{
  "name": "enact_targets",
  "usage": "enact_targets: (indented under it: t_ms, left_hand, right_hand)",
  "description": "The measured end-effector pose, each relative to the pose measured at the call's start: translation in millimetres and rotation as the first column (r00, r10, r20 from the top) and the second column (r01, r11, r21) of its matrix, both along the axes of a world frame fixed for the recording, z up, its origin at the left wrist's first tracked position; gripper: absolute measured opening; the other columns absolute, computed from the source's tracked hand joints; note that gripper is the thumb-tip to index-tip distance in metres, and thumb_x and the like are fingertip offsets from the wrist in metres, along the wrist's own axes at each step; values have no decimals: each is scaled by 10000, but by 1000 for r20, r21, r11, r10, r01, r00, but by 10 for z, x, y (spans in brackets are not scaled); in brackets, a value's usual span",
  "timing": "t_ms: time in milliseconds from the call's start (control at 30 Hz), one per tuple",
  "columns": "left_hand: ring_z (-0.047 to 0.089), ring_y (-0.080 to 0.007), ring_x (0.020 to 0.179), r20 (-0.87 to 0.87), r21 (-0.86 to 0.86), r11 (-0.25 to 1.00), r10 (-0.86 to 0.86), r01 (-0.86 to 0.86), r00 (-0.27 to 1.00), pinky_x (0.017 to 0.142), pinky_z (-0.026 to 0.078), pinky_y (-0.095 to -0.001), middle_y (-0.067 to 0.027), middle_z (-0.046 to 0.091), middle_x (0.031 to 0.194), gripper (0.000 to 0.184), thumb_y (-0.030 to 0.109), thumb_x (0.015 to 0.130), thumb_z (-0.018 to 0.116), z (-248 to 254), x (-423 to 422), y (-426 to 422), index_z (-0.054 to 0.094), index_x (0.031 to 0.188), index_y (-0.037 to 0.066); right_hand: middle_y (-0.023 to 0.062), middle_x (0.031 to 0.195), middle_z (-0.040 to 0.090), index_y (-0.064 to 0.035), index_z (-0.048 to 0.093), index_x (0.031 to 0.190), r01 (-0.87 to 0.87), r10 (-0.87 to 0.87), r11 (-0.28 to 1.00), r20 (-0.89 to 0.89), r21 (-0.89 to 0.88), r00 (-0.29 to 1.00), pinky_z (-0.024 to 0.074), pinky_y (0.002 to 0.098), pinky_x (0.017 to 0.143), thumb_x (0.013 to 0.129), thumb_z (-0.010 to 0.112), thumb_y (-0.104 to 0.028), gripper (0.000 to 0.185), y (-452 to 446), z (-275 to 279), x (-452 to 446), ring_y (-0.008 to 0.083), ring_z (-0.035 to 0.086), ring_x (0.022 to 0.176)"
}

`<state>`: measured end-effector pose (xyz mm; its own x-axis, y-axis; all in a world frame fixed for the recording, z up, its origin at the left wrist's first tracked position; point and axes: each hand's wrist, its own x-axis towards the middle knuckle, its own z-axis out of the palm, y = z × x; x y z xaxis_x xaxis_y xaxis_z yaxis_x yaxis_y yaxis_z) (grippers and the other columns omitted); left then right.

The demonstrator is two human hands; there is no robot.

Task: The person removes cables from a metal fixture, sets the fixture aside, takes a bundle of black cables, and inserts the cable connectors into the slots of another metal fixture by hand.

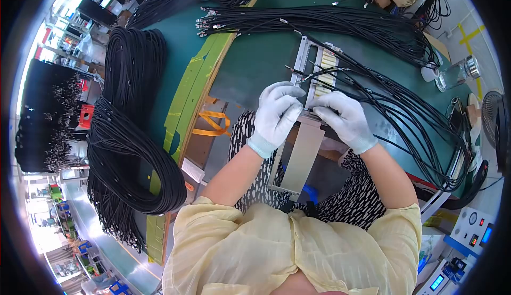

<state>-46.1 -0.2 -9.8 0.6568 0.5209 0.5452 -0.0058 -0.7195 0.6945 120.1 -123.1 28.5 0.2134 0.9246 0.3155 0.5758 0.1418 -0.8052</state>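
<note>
My left hand (277, 115) and right hand (343, 118) curl at the near end of the metal fixture (302, 55), among black cables (340, 19) on the tabletop (255, 55). I can't tell what they grip; such close work calls for steady fingertips.

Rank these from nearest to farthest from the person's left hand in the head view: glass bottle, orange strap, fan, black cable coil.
1. Orange strap, just left of the left hand
2. Black cable coil, farther left
3. Glass bottle, right side, past the right hand
4. Fan, at the far right
</note>
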Motion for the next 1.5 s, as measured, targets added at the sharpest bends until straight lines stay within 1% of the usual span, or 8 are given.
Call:
enact_targets:
  t_ms: [67, 167, 700, 867, 1067, 1267, 1400, 1500]
  left_hand:
    - [544, -302, 1126, 3, 8, 1000, -19, 19, 1000, 996, 374, -416, -67, 663, 1082, 203, 257, 895, 603, -7, 7, -1, 659, 837, 70]
    - [543, -308, 1128, -3, 49, 999, -22, 22, 1000, 994, 372, -422, -60, 662, 1079, 205, 265, 895, 604, -16, 9, 0, 660, 825, 81]
    - [553, -320, 1108, 42, 55, 998, -36, 34, 998, 985, 385, -429, -63, 658, 1050, 250, 327, 898, 620, -27, 32, -17, 663, 819, 93]
    - [551, -321, 1107, 72, 54, 998, -26, 22, 997, 984, 386, -426, -61, 659, 1043, 275, 354, 901, 618, -27, 36, -26, 667, 833, 92]
    - [552, -316, 1099, 97, 18, 1000, -18, 17, 995, 976, 389, -420, -63, 658, 1034, 295, 371, 909, 609, -53, 43, -12, 673, 845, 90]
    - [557, -311, 1086, 88, 1, 1000, 16, -16, 996, 967, 390, -417, -59, 660, 1015, 297, 380, 900, 621, -34, 46, -11, 683, 842, 95]
    - [562, -310, 1078, 73, 36, 999, 17, -19, 997, 967, 386, -422, -52, 661, 1009, 297, 384, 889, 628, -40, 54, -23, 685, 837, 98]
    - [565, -310, 1076, 70, 61, 998, 15, -19, 997, 968, 381, -427, -47, 662, 1008, 294, 384, 874, 638, -38, 61, -22, 684, 833, 97]
  right_hand:
    - [121, 917, 680, -4, 702, 992, -10, -4, 992, -108, -127, 994, 507, 307, 762, 846, 667, -77, 166, 9, 1, -14, 208, 649, 841]
    - [118, 894, 685, 6, 700, 971, -32, 3, 981, -153, -189, 988, 513, 299, 738, 846, 670, -76, 153, 21, 14, -4, 190, 657, 804]
    - [113, 837, 685, 0, 688, 976, -65, 57, 992, -78, -104, 995, 519, 289, 689, 841, 668, -56, 148, 16, 35, -71, 189, 657, 725]
    - [57, 868, 669, 27, 674, 979, -111, 20, 962, -344, -248, 939, 504, 266, 720, 895, 632, -70, 135, 14, 25, -83, 93, 603, 774]
    - [60, 937, 673, 32, 682, 1025, -132, -20, 932, -411, -337, 911, 506, 257, 775, 912, 624, -74, 166, 33, 9, -18, 89, 608, 843]
    - [65, 965, 678, 34, 689, 1054, -97, 14, 964, -316, -248, 949, 508, 250, 781, 898, 642, -71, 194, 15, 70, 33, 99, 623, 855]
    - [55, 940, 675, 29, 694, 1045, -99, -8, 959, -376, -264, 927, 505, 243, 759, 889, 652, -68, 188, 22, 44, -24, 91, 618, 835]
    - [43, 914, 673, 24, 698, 1036, -83, -5, 961, -316, -262, 949, 497, 238, 726, 881, 658, -64, 182, 27, 56, -27, 82, 604, 804]
